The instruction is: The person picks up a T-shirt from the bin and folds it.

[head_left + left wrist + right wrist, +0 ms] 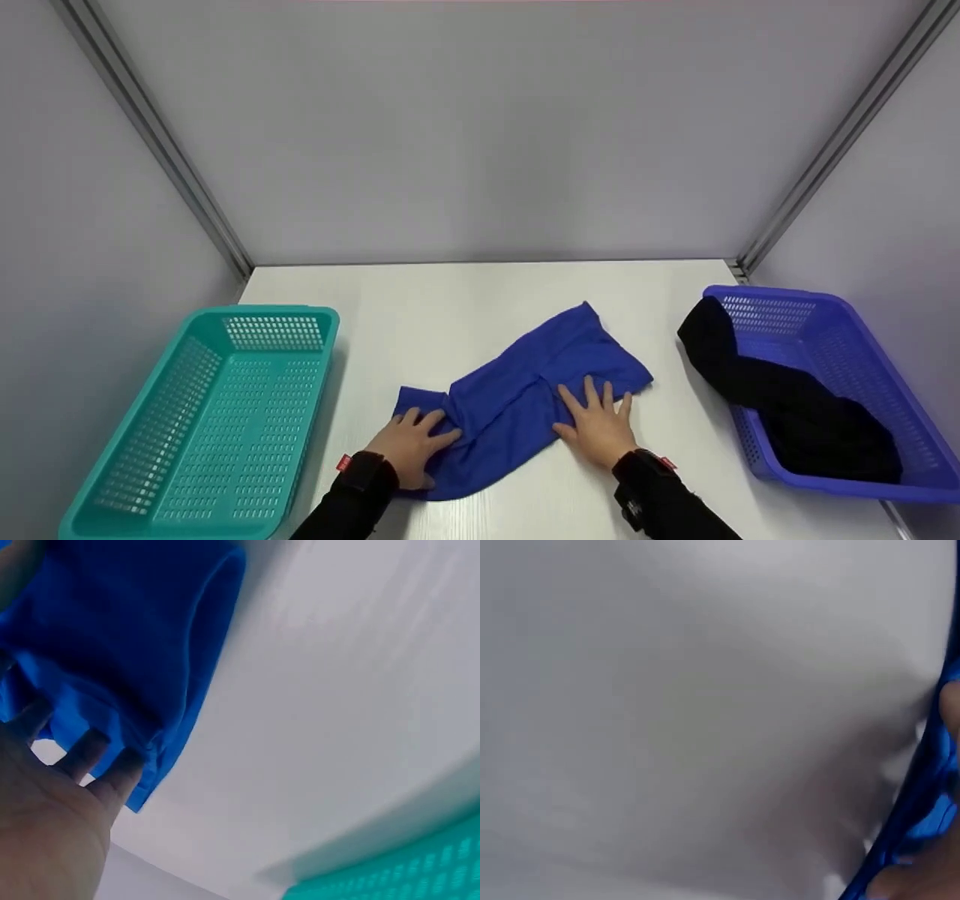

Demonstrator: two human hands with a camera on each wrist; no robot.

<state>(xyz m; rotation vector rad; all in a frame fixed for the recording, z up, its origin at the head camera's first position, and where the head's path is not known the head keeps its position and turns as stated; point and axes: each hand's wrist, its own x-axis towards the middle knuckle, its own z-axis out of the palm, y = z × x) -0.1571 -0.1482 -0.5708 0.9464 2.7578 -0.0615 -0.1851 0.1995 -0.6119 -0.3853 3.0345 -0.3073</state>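
A folded blue garment (510, 397) lies slantwise on the white table; its exact kind is hard to tell. My left hand (412, 446) rests on its near left end, fingers spread over the cloth. On the near right edge, my right hand (598, 431) touches the fabric with straight, spread fingers. In the left wrist view the left fingers (120, 772) lie against a bunched fold of the blue garment (112, 630). The right wrist view catches only a strip of the blue garment (907, 817) and part of the right hand.
A teal basket (328, 337) stands at the left, with no item visible inside. At the right is a purple basket (862, 330), where a black cloth (817, 420) hangs over the left rim. Grey walls (495, 135) enclose the table (375, 322) at the back and sides.
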